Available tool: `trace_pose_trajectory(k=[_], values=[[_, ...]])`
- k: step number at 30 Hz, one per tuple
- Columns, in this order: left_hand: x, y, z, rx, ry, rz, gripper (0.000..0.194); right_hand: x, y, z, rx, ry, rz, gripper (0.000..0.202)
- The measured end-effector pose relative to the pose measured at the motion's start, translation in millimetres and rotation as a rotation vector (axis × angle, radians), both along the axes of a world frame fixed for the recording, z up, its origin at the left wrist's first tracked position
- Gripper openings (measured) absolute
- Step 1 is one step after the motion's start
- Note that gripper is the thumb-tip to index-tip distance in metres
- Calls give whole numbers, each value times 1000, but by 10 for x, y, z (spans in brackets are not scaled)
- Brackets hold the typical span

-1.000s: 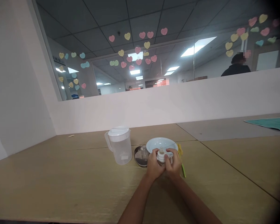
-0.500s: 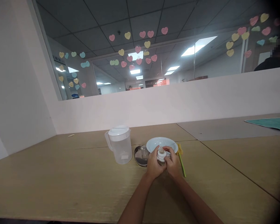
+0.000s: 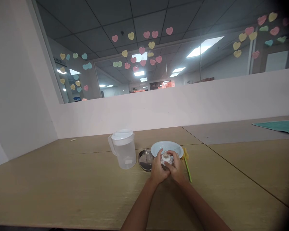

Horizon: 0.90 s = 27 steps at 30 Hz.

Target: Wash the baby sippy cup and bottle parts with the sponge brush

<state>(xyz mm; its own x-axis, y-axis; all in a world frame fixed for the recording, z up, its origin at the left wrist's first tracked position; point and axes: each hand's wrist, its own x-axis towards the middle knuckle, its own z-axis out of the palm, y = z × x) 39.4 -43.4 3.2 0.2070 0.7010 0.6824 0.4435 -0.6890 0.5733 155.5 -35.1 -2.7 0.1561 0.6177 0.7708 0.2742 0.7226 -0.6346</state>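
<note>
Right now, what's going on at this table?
Someone's left hand and right hand hold a bottle between them, teat up. A bowl sits just beyond. To their left are a tray with a clear cup in it, then a lidded jug; to their right, a brush.

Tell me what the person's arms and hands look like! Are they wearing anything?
The left arm and right arm are bare as far as the picture shows: no sleeves, watch or bracelet. The left hand and right hand wear no gloves. I see no rings, but parts are hidden.
</note>
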Motion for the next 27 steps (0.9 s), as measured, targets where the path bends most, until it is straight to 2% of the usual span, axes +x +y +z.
trace_pose_trajectory(k=[8, 12, 18, 27], values=[[-2, 17, -12, 24, 1, -12, 82, -29, -28, 76, -41, -93, -240, 43], [-1, -2, 7, 8, -2, -13, 82, -19, -28, 60, -17, -184, -204, 35], [-4, -26, 43, -9, -13, -20, 85, -20, -10, 4, 27, -187, -94, 25], [9, -12, 38, -28, -14, -41, 90, -30, -21, 96, -107, -110, -197, 26]])
